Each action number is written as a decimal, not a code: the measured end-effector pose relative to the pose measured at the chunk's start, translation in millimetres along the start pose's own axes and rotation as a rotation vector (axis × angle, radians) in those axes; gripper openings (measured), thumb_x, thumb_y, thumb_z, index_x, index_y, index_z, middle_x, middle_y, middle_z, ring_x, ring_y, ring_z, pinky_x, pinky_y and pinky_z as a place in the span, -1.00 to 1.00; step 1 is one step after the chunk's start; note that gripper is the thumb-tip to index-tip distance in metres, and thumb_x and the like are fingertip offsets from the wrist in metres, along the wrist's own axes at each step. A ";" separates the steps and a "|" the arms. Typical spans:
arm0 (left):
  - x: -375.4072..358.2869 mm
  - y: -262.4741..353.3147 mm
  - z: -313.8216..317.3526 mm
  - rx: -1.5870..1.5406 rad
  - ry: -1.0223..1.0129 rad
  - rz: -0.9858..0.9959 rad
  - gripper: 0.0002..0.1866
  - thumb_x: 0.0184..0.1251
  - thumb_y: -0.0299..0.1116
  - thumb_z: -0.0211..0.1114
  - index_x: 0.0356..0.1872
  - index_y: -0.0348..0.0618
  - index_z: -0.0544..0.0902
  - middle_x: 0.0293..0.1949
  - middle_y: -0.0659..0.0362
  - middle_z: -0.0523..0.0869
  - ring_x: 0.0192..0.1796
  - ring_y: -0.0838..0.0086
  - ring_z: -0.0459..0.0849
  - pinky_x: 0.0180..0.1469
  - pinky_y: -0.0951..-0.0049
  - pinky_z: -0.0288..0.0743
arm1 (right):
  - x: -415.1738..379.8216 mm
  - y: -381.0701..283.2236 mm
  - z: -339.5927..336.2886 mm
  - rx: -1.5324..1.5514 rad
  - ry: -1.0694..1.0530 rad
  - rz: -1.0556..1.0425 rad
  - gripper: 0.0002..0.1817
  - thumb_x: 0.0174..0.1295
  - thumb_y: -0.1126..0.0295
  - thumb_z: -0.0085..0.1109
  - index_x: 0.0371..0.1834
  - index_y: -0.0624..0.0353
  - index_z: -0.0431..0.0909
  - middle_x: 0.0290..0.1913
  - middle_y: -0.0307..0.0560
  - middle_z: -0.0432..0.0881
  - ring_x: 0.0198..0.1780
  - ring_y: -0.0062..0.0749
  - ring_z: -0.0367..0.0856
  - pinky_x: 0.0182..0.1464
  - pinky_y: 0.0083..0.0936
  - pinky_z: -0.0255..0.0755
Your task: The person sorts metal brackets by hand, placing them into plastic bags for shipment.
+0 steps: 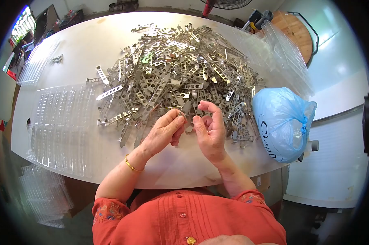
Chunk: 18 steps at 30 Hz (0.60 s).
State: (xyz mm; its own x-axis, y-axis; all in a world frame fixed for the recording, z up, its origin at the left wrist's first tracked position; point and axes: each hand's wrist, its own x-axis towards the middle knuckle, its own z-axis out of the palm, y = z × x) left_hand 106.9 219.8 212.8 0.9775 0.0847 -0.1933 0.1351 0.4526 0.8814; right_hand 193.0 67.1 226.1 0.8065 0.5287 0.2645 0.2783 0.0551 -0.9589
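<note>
My left hand (164, 130) is closed in a pinch on a flat metal strip (187, 107), which points up and away from me. Just to its right, my right hand (211, 131) has its thumb and index finger apart, the other fingers curled, and nothing visible between them. Both hands are over the near edge of a big heap of perforated metal strips (164, 81). The strips have rows of round holes and lie tangled in all directions. Part of the held strip is hidden by my fingers.
The heap lies on a white table (168, 171). Clear plastic trays (62, 126) are at the left, with more trays (286, 57) at the back right. A tied blue plastic bag (280, 126) stands at the right edge. A fan (227, 3) is behind the table.
</note>
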 end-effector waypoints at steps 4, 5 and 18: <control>0.4 0.6 0.0 -0.047 0.032 -0.009 -0.74 0.67 -0.14 0.06 -0.10 -0.13 0.47 -0.50 0.36 0.39 -0.56 0.63 0.46 -0.54 0.60 0.32 | -4.8 -7.6 -8.2 -0.116 -0.069 -0.072 -0.69 0.37 0.60 0.18 0.16 0.25 0.48 0.12 -0.08 0.51 -0.34 -0.68 0.52 -0.31 -0.67 0.47; 0.5 0.7 0.2 -0.050 0.035 -0.005 -0.74 0.67 -0.14 0.06 -0.10 -0.13 0.47 -0.50 0.36 0.39 -0.56 0.63 0.46 -0.54 0.60 0.32 | -7.1 -8.4 -9.3 -0.159 -0.101 -0.104 -0.72 0.36 0.62 0.19 0.11 0.23 0.52 0.10 -0.08 0.53 -0.34 -0.66 0.52 -0.31 -0.67 0.47; -1.1 4.0 -2.0 -0.004 0.054 -0.005 -0.75 0.66 -0.16 0.06 -0.15 -0.12 0.47 -0.48 0.36 0.42 -0.55 0.66 0.46 -0.52 0.62 0.34 | -27.9 -11.2 5.5 -0.192 -0.214 -0.137 -0.81 0.35 0.69 0.18 -0.03 0.23 0.60 0.00 -0.10 0.58 -0.27 -0.61 0.58 -0.28 -0.65 0.50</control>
State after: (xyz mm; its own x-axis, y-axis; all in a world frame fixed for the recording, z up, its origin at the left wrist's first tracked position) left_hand 106.1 223.2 215.7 0.9666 0.1298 -0.2208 0.1394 0.4567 0.8786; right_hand 164.5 56.4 228.9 0.6326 0.6946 0.3425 0.4863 -0.0121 -0.8737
